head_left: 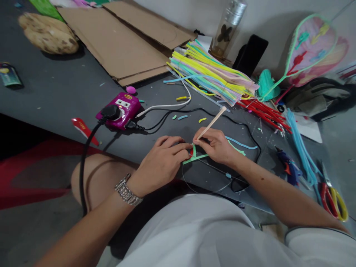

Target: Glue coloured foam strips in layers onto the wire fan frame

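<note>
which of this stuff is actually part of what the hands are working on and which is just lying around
In hand: green strip pinched by left hand; pale stick in right hand.

Lying about: pile of coloured strips, cardboard, purple power socket, glue gun, scissors, bottle.

Soft, moderate overhead light. The bench (55, 96) reads matte with short, diffuse shadows, and the darkest patch lies below-left of the magenta socket block (119, 110), under the bench edge. Right of the block the pale stick (211, 123) in the right hand (218, 146) reads crisp, while the fingertips of the left hand (162, 159) merge into a patch too fine to resolve. Wide-lens bowing bends the bench edge, and detail goes soft far right of the block.
</note>
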Available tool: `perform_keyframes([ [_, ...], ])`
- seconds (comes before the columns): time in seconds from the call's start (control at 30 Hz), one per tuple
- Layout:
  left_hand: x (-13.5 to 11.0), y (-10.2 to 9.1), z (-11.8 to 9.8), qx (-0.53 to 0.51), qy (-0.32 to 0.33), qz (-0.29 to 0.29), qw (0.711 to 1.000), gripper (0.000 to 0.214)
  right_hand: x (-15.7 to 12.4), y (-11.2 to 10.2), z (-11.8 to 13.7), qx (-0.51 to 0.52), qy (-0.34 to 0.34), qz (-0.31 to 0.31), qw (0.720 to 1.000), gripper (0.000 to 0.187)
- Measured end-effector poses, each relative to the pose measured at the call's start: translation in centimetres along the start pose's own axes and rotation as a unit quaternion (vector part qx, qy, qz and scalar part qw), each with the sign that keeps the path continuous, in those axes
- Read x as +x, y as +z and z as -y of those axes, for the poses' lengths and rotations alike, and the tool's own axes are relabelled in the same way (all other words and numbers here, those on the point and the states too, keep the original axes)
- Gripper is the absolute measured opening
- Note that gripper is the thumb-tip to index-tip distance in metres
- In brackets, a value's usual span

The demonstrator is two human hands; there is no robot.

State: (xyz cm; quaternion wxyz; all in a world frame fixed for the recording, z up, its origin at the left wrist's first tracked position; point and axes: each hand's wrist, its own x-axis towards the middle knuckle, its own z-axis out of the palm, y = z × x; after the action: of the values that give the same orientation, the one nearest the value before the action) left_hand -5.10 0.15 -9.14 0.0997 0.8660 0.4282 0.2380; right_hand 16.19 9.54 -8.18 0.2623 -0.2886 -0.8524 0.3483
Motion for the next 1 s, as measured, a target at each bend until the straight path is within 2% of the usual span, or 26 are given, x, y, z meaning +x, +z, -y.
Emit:
perform_keyframes([
  [0.2,0.2,0.0,0.0,-0.002,0.005,-0.002,1.000,0.028,-0.1,-0.2,-0.1,0.041,0.055,-0.045,0.997,0.019],
  [0.33,0.1,0.0,0.0,-0.003,0.006,-0.005,1.000,0.028,-0.2,0.1,-0.1,0.033,0.021,-0.050,0.998,0.020],
  [0.53,0.0,0.0,0.0,-0.001,0.004,-0.002,1.000,0.026,-0.4,0.2,-0.1,-0.004,-0.003,-0.022,1.000,0.020],
  [0.77,0.1,0.0,0.0,0.001,0.004,-0.004,1.000,0.027,-0.6,0.4,-0.3,-0.108,-0.045,0.000,0.993,0.025],
  [1.0,0.0,0.0,0.0,-0.003,0.004,-0.002,1.000,0.029,-2.6,0.6,1.3,-0.042,-0.013,-0.093,0.995,0.017],
])
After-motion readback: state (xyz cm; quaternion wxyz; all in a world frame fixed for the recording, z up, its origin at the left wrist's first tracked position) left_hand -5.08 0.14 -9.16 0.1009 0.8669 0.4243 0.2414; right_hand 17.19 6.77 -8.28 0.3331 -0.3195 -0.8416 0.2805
